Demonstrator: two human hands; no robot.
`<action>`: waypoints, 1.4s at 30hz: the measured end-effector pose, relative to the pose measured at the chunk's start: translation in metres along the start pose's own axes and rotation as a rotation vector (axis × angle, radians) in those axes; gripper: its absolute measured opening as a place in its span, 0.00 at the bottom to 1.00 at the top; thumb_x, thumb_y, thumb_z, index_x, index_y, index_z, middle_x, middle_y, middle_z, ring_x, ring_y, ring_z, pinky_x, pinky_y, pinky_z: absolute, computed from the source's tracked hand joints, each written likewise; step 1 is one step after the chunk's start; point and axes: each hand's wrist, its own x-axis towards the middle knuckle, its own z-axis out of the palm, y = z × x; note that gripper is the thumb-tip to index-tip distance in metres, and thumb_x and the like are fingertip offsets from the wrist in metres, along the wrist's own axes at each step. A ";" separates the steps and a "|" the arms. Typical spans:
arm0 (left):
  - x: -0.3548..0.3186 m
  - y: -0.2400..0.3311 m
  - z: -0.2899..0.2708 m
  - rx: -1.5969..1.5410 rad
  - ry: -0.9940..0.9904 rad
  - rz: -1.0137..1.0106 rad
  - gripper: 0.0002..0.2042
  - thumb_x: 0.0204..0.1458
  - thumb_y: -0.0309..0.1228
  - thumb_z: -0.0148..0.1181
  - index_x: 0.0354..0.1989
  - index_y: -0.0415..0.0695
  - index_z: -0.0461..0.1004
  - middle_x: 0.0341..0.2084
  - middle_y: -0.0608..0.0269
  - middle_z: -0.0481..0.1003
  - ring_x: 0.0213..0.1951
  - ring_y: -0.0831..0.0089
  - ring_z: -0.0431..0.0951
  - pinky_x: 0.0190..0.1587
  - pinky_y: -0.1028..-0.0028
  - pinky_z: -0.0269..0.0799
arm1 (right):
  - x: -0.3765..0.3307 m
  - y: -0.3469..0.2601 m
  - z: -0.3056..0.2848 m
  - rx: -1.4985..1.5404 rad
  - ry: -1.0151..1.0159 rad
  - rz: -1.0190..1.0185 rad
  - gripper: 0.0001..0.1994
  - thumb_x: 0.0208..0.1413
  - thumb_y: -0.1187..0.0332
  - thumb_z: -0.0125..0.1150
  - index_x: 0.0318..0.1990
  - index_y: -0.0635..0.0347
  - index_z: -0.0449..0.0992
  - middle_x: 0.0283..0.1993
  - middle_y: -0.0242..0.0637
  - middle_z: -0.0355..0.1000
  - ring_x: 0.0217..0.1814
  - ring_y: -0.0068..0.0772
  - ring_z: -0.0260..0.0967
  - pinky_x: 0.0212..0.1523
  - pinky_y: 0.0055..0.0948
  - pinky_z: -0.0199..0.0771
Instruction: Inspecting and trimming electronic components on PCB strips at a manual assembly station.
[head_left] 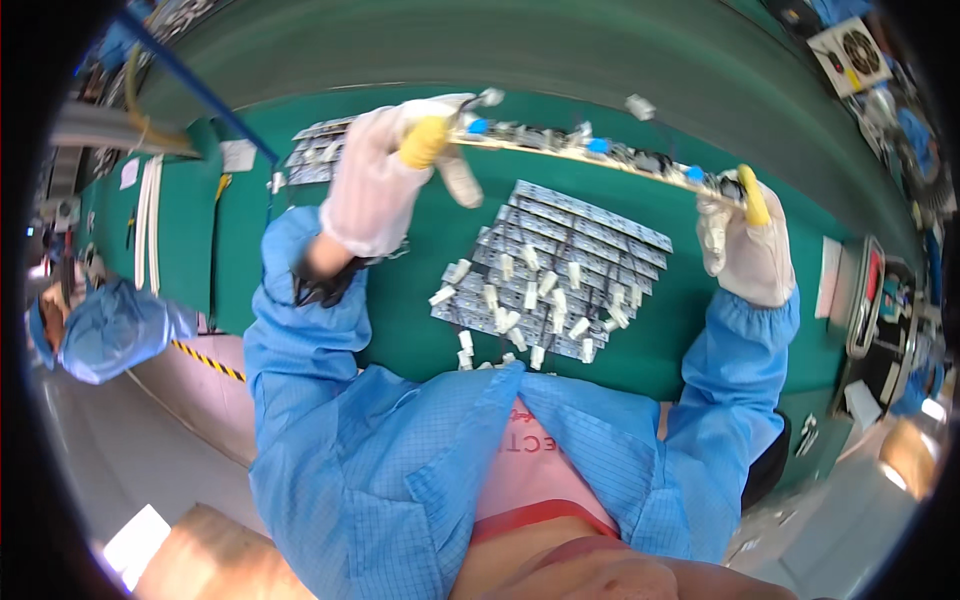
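A long, narrow circuit board strip [600, 160] with blue, black and white components hangs between my two gloved hands, above the green work mat. My left hand [405, 165], in a white glove with a yellow fingertip, is closed on its left end. The right end is gripped by my right hand [745, 225], gloved the same way. Below the strip lies a stack of overlapping circuit boards [570, 260], fanned out in rows. Dark wires with white plug connectors [530, 290] trail over them toward my body.
More boards [320, 150] lie behind my left forearm. A loose white connector [640, 107] shows beyond the strip. At the right edge stands a metal-framed tray [868, 300]. Farther left, a co-worker in a blue smock [120, 330] sits by the bench.
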 end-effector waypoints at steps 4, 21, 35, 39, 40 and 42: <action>0.009 -0.005 0.011 -0.508 0.067 0.190 0.19 0.56 0.29 0.44 0.57 0.41 0.62 0.31 0.60 0.78 0.34 0.72 0.78 0.35 0.73 0.70 | 0.009 -0.006 0.023 -0.097 0.029 0.017 0.29 0.49 0.54 0.64 0.52 0.64 0.64 0.36 0.36 0.69 0.25 0.21 0.67 0.24 0.17 0.65; -0.004 -0.163 -0.105 0.763 0.178 -0.440 0.11 0.54 0.30 0.50 0.44 0.46 0.73 0.35 0.53 0.77 0.35 0.63 0.78 0.39 0.68 0.70 | -0.001 0.012 0.002 -0.968 -0.163 0.119 0.16 0.41 0.78 0.66 0.38 0.62 0.68 0.39 0.39 0.69 0.40 0.37 0.70 0.38 0.31 0.73; -0.019 -0.040 -0.083 0.198 0.470 0.694 0.11 0.51 0.26 0.57 0.43 0.38 0.70 0.28 0.52 0.77 0.37 0.62 0.77 0.40 0.65 0.74 | -0.025 -0.011 0.021 -0.438 0.008 0.147 0.12 0.49 0.69 0.64 0.37 0.64 0.69 0.34 0.40 0.71 0.34 0.31 0.72 0.33 0.27 0.75; -0.047 -0.006 -0.079 0.156 0.410 0.717 0.03 0.49 0.28 0.59 0.25 0.45 0.73 0.24 0.53 0.79 0.26 0.63 0.78 0.43 0.60 0.73 | -0.024 -0.014 0.027 -0.497 -0.007 0.156 0.17 0.47 0.63 0.67 0.35 0.64 0.67 0.32 0.40 0.70 0.33 0.31 0.72 0.34 0.25 0.74; -0.047 0.000 -0.079 0.324 0.461 0.873 0.02 0.48 0.27 0.59 0.25 0.46 0.73 0.25 0.53 0.79 0.28 0.63 0.79 0.44 0.61 0.73 | -0.024 -0.012 0.027 -0.486 0.000 0.161 0.18 0.46 0.62 0.68 0.34 0.63 0.67 0.32 0.40 0.70 0.33 0.30 0.72 0.34 0.25 0.74; -0.055 0.007 -0.079 0.367 0.448 0.871 0.02 0.48 0.27 0.59 0.25 0.48 0.74 0.28 0.52 0.79 0.31 0.64 0.79 0.44 0.62 0.73 | -0.025 -0.009 0.024 -0.471 0.009 0.167 0.18 0.45 0.61 0.68 0.34 0.63 0.66 0.32 0.39 0.70 0.32 0.30 0.71 0.34 0.25 0.74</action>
